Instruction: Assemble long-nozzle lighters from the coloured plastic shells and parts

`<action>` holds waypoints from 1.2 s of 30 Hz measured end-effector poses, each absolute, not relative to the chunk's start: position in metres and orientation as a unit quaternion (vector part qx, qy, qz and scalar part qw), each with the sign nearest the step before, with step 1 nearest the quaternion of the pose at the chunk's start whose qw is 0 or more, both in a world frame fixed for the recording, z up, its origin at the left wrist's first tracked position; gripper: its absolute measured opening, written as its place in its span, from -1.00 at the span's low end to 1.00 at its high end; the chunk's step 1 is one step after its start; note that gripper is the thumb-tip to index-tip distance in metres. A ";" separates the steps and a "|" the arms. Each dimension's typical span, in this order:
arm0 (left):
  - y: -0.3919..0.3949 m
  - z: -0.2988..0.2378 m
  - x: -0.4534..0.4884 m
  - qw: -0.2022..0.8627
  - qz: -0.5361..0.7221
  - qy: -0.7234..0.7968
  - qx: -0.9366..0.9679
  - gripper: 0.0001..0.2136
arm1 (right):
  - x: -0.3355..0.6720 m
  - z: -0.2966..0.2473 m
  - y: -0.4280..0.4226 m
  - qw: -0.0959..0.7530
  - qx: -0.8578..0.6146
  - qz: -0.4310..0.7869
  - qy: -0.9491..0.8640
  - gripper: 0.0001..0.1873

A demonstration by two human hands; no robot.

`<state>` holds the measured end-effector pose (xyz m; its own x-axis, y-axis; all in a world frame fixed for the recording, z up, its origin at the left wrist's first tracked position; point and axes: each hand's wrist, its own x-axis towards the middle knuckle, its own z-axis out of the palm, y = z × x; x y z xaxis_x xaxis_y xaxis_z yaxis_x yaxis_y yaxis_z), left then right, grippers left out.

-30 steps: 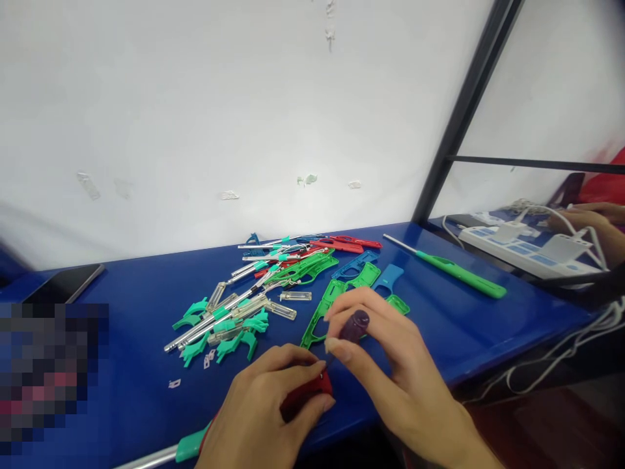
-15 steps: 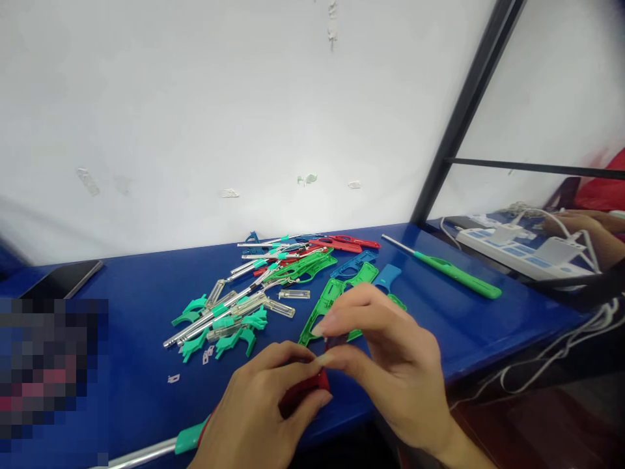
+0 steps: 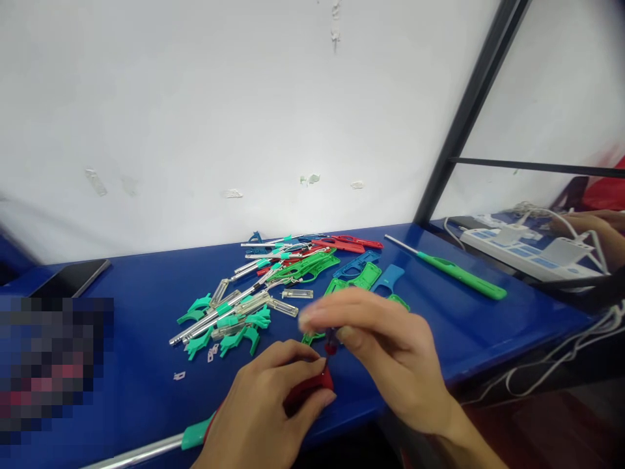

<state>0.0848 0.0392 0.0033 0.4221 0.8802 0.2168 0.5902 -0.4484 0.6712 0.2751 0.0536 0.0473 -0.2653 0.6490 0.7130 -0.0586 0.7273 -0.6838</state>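
Note:
My left hand (image 3: 263, 397) is closed round a red lighter (image 3: 323, 379), a long-necked one, whose metal tube and teal collar stick out at the lower left. Over the lighter's near end, my right hand (image 3: 390, 358) has thumb and fingers about a small screwdriver (image 3: 331, 345) with a dark and red handle. Its thin shaft points down at the red end; whether the tip sits in a screw is too small to tell. The right fingertips are slightly blurred. My palm and fingers hide much of the red body.
Behind my hands lie metal tubes with wires, teal triggers (image 3: 234, 340), clear tanks (image 3: 297, 294) and green shells (image 3: 312, 264). A green lighter (image 3: 459, 277) rests at the right, a phone (image 3: 71, 277) at the left. Beyond the black frame are a power strip (image 3: 527, 254) and another person's hand.
My right fingers have stretched and shifted round the screwdriver, showing more of its handle and shaft. My left hand keeps its hold on the red lighter. The view has shifted slightly.

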 end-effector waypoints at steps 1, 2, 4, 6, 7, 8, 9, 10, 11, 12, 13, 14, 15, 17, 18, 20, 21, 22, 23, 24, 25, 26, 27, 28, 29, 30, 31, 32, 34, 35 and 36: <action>0.039 0.004 0.085 0.255 0.282 0.458 0.803 -0.84 | 0.275 0.047 0.054 0.576 -0.194 0.324 -0.725 -0.66; 0.040 0.004 0.085 0.256 0.282 0.458 0.803 -0.83 | 0.276 0.046 0.054 0.589 -0.192 0.324 -0.715 -0.66; 0.040 0.005 0.086 0.258 0.283 0.459 0.802 -0.81 | 0.277 0.046 0.055 0.608 -0.205 0.304 -0.704 -0.68; 0.040 0.006 0.087 0.254 0.280 0.464 0.801 -0.81 | 0.278 0.045 0.055 0.586 -0.201 0.320 -0.717 -0.76; 0.040 0.007 0.087 0.252 0.278 0.467 0.801 -0.81 | 0.279 0.045 0.056 0.563 -0.185 0.351 -0.725 -0.76; 0.039 0.007 0.087 0.251 0.276 0.470 0.800 -0.82 | 0.280 0.044 0.056 0.543 -0.165 0.385 -0.728 -0.72; 0.039 0.007 0.087 0.253 0.274 0.472 0.799 -0.83 | 0.280 0.043 0.057 0.531 -0.149 0.409 -0.727 -0.69; 0.039 0.007 0.087 0.258 0.273 0.472 0.798 -0.82 | 0.279 0.042 0.057 0.536 -0.144 0.414 -0.722 -0.67; 0.039 0.007 0.086 0.262 0.274 0.471 0.796 -0.82 | 0.278 0.041 0.057 0.553 -0.149 0.403 -0.714 -0.65; 0.039 0.007 0.086 0.265 0.276 0.471 0.795 -0.82 | 0.277 0.039 0.058 0.572 -0.161 0.384 -0.707 -0.63; 0.039 0.007 0.086 0.266 0.276 0.471 0.794 -0.83 | 0.276 0.039 0.058 0.587 -0.172 0.364 -0.703 -0.64; 0.039 0.007 0.086 0.266 0.275 0.471 0.795 -0.83 | 0.275 0.038 0.059 0.589 -0.177 0.352 -0.706 -0.67; 0.039 0.006 0.086 0.265 0.272 0.471 0.796 -0.84 | 0.274 0.038 0.060 0.583 -0.172 0.349 -0.713 -0.69; 0.039 0.006 0.086 0.263 0.262 0.472 0.800 -0.85 | 0.273 0.038 0.061 0.564 -0.145 0.356 -0.731 -0.65; 0.039 0.006 0.086 0.262 0.257 0.472 0.801 -0.85 | 0.273 0.037 0.061 0.563 -0.137 0.356 -0.733 -0.62; 0.039 0.006 0.085 0.264 0.255 0.472 0.802 -0.83 | 0.274 0.036 0.062 0.589 -0.146 0.338 -0.720 -0.62; 0.038 0.006 0.085 0.267 0.255 0.472 0.801 -0.82 | 0.275 0.036 0.062 0.604 -0.159 0.323 -0.711 -0.62; 0.038 0.006 0.085 0.271 0.254 0.472 0.800 -0.82 | 0.275 0.036 0.062 0.611 -0.177 0.309 -0.707 -0.62; 0.038 0.006 0.085 0.275 0.252 0.471 0.799 -0.81 | 0.276 0.036 0.062 0.608 -0.192 0.302 -0.709 -0.64; 0.039 0.006 0.085 0.276 0.250 0.472 0.799 -0.82 | 0.276 0.036 0.062 0.597 -0.194 0.302 -0.718 -0.68; 0.039 0.006 0.085 0.274 0.248 0.474 0.799 -0.82 | 0.277 0.036 0.062 0.583 -0.184 0.309 -0.728 -0.69; 0.039 0.006 0.086 0.269 0.247 0.477 0.800 -0.82 | 0.277 0.036 0.062 0.574 -0.169 0.320 -0.735 -0.66; 0.039 0.006 0.086 0.264 0.249 0.480 0.799 -0.82 | 0.277 0.036 0.062 0.573 -0.156 0.329 -0.735 -0.64; 0.039 0.006 0.086 0.261 0.250 0.481 0.799 -0.83 | 0.277 0.036 0.062 0.583 -0.151 0.328 -0.727 -0.64; 0.039 0.006 0.086 0.261 0.251 0.482 0.798 -0.82 | 0.277 0.036 0.062 0.602 -0.154 0.318 -0.717 -0.67; 0.039 0.006 0.086 0.265 0.251 0.481 0.798 -0.81 | 0.277 0.035 0.062 0.617 -0.164 0.304 -0.707 -0.69; 0.039 0.006 0.086 0.270 0.248 0.479 0.798 -0.80 | 0.277 0.034 0.063 0.624 -0.177 0.296 -0.701 -0.72; 0.039 0.005 0.086 0.273 0.247 0.477 0.798 -0.80 | 0.276 0.034 0.063 0.622 -0.185 0.294 -0.702 -0.75; 0.039 0.004 0.086 0.273 0.248 0.475 0.799 -0.80 | 0.276 0.033 0.063 0.597 -0.180 0.310 -0.718 -0.74; 0.038 0.004 0.086 0.269 0.253 0.476 0.798 -0.80 | 0.276 0.033 0.064 0.585 -0.169 0.324 -0.724 -0.69; 0.038 0.004 0.086 0.266 0.259 0.474 0.798 -0.81 | 0.275 0.032 0.064 0.581 -0.157 0.335 -0.725 -0.67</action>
<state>0.0861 0.0382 0.0038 0.4157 0.8951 0.1613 0.6194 -0.4085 0.6704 0.2747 0.0639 0.0319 -0.2744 0.6175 0.7371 -0.1615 0.7260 -0.6684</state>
